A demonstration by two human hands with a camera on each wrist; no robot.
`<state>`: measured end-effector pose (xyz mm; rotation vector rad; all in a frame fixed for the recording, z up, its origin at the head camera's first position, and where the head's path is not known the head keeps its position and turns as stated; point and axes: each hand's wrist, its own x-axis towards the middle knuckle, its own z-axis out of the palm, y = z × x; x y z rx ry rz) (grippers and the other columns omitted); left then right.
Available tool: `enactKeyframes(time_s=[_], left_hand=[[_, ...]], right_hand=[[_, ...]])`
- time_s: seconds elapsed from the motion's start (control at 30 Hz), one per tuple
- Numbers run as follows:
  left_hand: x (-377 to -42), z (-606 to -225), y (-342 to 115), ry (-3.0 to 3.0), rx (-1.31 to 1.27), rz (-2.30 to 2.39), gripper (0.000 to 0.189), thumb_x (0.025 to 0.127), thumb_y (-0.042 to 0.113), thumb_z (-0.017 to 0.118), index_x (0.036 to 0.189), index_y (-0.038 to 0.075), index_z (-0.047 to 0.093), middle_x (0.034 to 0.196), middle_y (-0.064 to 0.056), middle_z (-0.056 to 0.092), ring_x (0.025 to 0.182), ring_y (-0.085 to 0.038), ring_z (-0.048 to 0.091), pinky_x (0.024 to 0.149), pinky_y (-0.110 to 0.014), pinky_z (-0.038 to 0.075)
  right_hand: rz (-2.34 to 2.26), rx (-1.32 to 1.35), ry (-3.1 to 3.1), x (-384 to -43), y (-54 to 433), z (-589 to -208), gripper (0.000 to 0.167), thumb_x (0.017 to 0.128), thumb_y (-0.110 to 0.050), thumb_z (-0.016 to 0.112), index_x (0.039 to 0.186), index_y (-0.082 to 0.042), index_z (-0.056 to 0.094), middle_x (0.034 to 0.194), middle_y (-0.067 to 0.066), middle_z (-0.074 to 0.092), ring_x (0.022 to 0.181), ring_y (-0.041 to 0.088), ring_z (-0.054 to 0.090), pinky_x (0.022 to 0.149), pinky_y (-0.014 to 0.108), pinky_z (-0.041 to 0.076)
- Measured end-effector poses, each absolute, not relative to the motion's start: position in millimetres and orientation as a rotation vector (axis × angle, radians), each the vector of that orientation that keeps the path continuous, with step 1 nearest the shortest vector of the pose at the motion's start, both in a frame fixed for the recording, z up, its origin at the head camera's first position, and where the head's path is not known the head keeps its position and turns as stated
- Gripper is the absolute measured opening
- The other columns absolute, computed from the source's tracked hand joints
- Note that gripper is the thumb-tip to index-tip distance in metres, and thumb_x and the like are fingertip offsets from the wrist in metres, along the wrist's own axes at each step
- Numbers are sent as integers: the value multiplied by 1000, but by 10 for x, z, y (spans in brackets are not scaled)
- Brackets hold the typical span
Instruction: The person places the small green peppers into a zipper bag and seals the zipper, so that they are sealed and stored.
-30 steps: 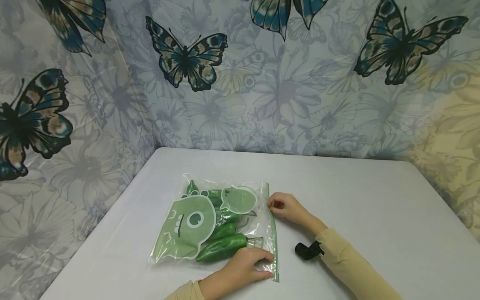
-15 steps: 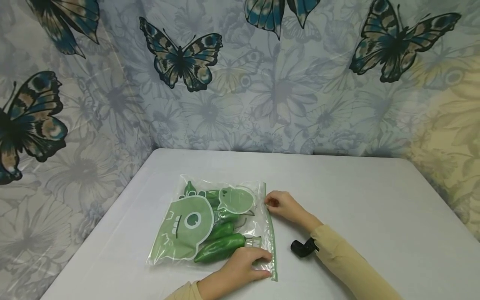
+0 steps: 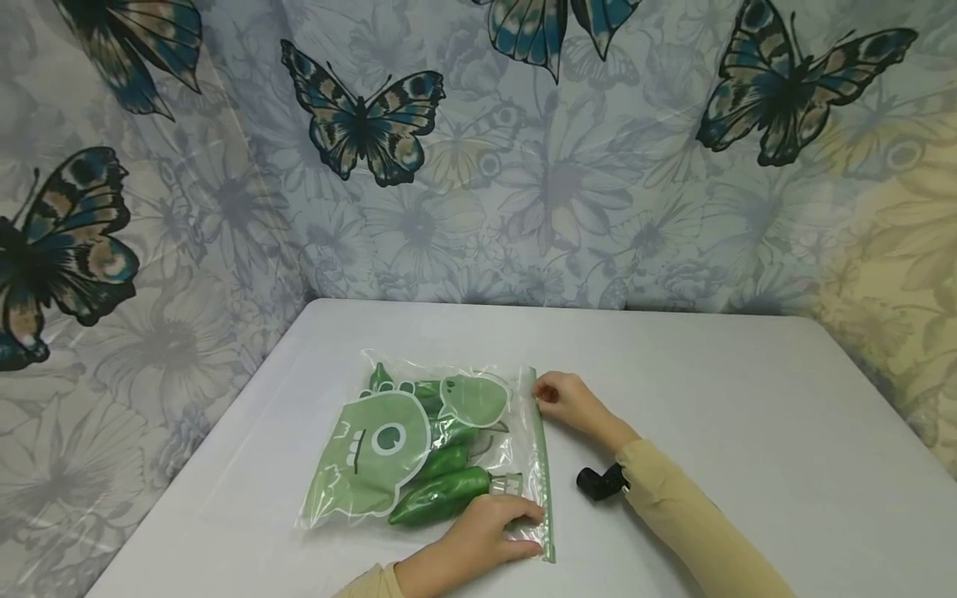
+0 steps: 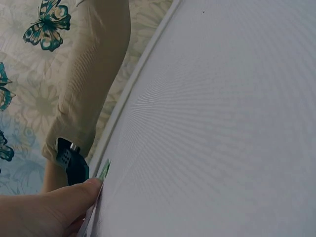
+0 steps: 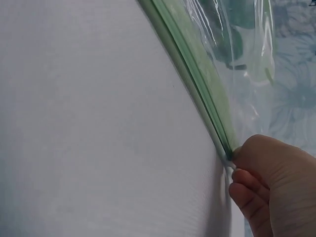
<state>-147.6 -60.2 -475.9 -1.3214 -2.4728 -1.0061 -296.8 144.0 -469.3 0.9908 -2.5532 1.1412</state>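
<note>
A clear zip bag [image 3: 516, 465] with a green seal strip along its right edge lies flat on the white table. Printed on it are a pale green one-eyed cartoon face and a smaller green patch. Several glossy green peppers [image 3: 441, 497] show through the plastic. My right hand [image 3: 571, 403] pinches the far end of the strip between thumb and fingers; the right wrist view shows the green seal strip [image 5: 190, 79] running up from that pinch. At the near end, my left hand [image 3: 474, 536] holds the bag's edge, its thumb [image 4: 81, 195] against the green corner.
A black wrist camera [image 3: 601, 482] sits at the right cuff, just above the white table [image 3: 673, 374]. Behind the table hangs a floral cloth [image 3: 463, 232] with large butterflies, which also covers the left side.
My right hand has shifted slightly farther up along the seal strip, toward the bag's far corner. The left hand and the bag stay almost in place; the head view has shifted a little.
</note>
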Motion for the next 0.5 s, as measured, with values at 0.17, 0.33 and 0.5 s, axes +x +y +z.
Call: enactKeyframes(time_s=[0.17,0.33,0.5], left_hand=[[-1474,-4767,-596,-2462,-1337,-981,27,71,25,75,92,11,65,91,7,65,88,4,54,80,-8,37],[-1484,-4752,-602,-2444,-1343,-978,27,70,24,75,91,10,65,90,6,65,88,2,55,80,-9,37],[-1493,-4743,-614,-2434,-1349,-972,26,71,24,75,91,10,65,91,6,65,88,2,55,80,-9,38]], right_hand=[[1148,946,-2578,-3056,1467,-4697,12,72,7,64,79,-2,62,73,4,58,65,14,54,59,26,47],[1149,922,-2590,-3167,1463,-4668,11,71,8,63,78,-1,61,72,4,58,66,15,54,60,27,47],[1136,878,-2613,-3234,1466,-4648,11,71,8,62,78,0,61,72,2,57,66,15,54,60,27,47]])
